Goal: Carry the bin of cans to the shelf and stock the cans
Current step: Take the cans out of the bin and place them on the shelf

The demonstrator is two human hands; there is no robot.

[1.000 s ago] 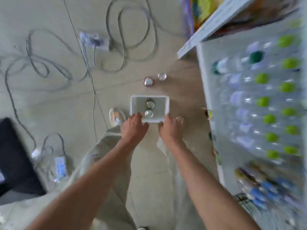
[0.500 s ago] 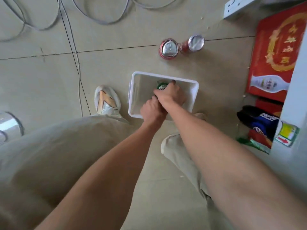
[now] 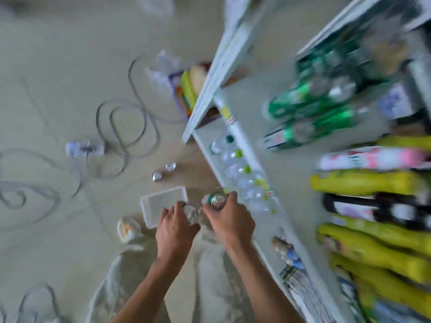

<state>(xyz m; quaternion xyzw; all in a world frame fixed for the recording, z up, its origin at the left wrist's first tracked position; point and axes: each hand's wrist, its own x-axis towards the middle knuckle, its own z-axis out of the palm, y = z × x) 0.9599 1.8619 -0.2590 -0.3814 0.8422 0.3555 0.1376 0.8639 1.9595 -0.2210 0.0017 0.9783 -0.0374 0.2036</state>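
The frame is blurred by motion. A white bin [image 3: 161,201] sits on the floor below me and looks empty. My left hand [image 3: 175,227] is shut on a silver-topped can [image 3: 191,214], raised above the bin's right edge. My right hand [image 3: 229,217] grips a green can [image 3: 214,200] just right of it, close to the white shelf edge [image 3: 245,206]. Two more cans [image 3: 163,172] stand on the floor beyond the bin.
The white shelf unit fills the right side, holding clear bottles with green caps [image 3: 242,170], green bottles [image 3: 310,108] and yellow bottles [image 3: 373,243]. Cables and a power strip [image 3: 85,148] lie on the floor at left. My shoe [image 3: 128,227] is beside the bin.
Both hands have lifted out of the bin, each with a can, and moved right toward the shelf. My head has swung up, bringing the shelf into view.
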